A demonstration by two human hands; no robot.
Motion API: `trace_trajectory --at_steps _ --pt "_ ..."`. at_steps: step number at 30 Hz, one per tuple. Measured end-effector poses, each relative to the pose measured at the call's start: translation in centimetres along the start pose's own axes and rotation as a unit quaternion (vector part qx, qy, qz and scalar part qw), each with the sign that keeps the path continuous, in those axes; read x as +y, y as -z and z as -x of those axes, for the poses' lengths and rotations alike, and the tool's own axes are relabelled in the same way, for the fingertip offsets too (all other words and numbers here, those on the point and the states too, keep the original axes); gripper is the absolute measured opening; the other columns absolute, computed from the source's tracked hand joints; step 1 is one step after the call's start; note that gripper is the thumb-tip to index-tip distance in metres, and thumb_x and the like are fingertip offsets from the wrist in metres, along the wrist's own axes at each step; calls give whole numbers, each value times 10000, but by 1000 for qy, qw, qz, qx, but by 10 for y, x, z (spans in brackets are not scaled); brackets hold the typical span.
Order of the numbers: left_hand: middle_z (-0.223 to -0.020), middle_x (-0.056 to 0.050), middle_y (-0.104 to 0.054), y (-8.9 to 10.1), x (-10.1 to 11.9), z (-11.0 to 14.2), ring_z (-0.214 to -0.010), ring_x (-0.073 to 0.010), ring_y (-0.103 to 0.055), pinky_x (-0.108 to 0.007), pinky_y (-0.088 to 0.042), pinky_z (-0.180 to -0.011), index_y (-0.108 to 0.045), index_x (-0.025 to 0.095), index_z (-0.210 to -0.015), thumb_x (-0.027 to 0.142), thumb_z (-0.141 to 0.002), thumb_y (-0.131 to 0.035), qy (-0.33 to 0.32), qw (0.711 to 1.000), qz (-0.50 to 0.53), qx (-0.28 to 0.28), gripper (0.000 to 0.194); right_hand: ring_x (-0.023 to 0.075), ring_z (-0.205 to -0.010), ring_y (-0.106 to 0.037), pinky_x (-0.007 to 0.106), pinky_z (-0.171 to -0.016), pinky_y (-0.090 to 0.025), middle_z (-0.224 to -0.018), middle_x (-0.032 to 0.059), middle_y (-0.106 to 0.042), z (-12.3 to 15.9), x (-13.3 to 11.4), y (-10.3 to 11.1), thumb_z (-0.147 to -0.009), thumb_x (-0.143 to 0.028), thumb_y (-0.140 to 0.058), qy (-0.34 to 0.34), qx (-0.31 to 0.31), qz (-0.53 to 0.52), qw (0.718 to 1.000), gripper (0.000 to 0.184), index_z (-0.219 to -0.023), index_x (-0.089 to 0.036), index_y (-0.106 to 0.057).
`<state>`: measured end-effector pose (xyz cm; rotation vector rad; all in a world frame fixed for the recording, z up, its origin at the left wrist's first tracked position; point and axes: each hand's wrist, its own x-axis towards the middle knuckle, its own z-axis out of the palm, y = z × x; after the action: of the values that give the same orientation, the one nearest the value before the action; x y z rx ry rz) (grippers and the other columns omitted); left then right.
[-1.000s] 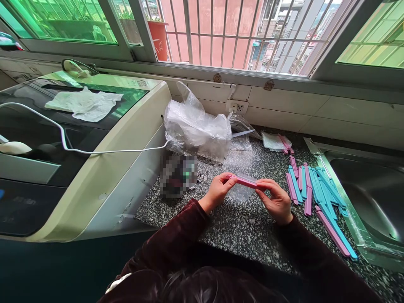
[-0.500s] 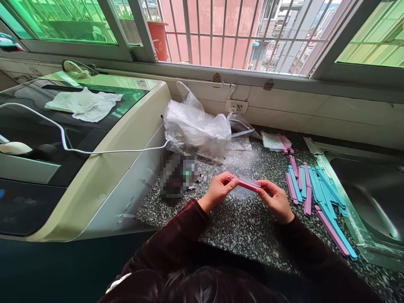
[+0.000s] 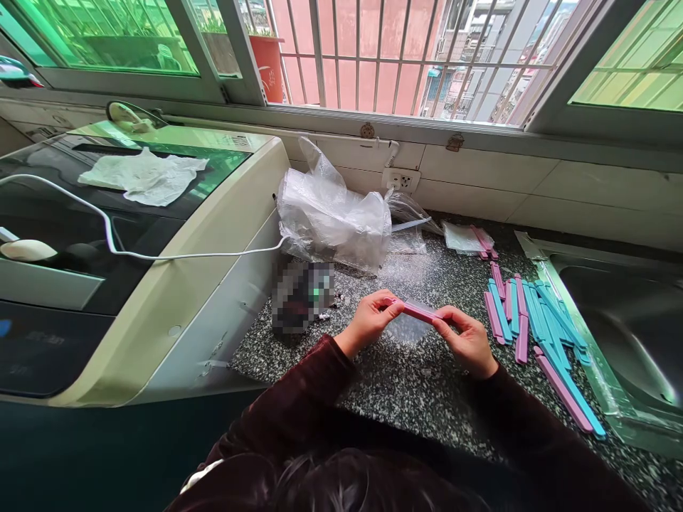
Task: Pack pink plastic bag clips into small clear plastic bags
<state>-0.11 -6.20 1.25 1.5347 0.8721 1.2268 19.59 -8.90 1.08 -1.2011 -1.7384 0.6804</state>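
- Left hand (image 3: 372, 320), angled in from near left, pinches the left end of the pink clip (image 3: 419, 311).
- Right hand (image 3: 467, 341), from near right, pinches its right end.

Pink clip (image 3: 419, 311), one: left hand (image 3: 369, 320) and right hand (image 3: 467, 343) are gripping its opposite ends. Clear film (image 3: 408, 329): showing beside it. Pink and blue clips (image 3: 536, 318), assorted: lying on speckled counter (image 3: 405, 387) beside steel sink (image 3: 613, 327). Crumpled plastic (image 3: 339, 217): resting near pale appliance (image 3: 235, 213). White cloth (image 3: 152, 176): lying atop appliance.

The long sleeves (image 3: 299, 395) are dark maroon and velvety.
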Motion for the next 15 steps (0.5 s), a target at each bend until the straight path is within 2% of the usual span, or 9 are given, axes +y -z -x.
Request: trace_trajectory --at_steps 7,10,13,15 --pt "-616 -6 -473 0 -1 1 -607 -112 -421 -251 -353 -597 -568 138 -575 596 -744 -524 3 1000 -8 -2 490 127 -574 -516 247 -530 -436 -645 9 -566 0 -3 0 -783 -443 -582 -10 -3 -17 1000 270 -720 -181 -596" --pt "-625 1 -463 0 -2 2 -610 -111 -413 -246 -346 -591 -577 137 -595 614 -706 -557 8 1000 -25 -10 491 125 -566 -505 245 -521 -427 -639 7 -557 0 -4 1 -778 -450 -585 -10 10 -32 999 274 -714 -184 -592" --pt "-609 6 -464 -1 -5 2 -605 -111 -416 -246 -348 -595 -594 140 -591 586 -679 -607 17 997 -61 -42 455 124 -560 -496 242 -513 -419 -639 5 -551 -1 -3 3 -773 -453 -590 -14 29 -50 998 270 -715 -189 -591" --pt "-586 -2 -481 -2 -7 2 -606 -117 -439 -253 -359 -614 -608 143 -563 551 -718 -589 16 994 -78 -80 437 120 -548 -483 238 -503 -412 -631 1 -543 -1 -1 5 -768 -458 -594 -19 49 -58 997 272 -717 -190 -593"
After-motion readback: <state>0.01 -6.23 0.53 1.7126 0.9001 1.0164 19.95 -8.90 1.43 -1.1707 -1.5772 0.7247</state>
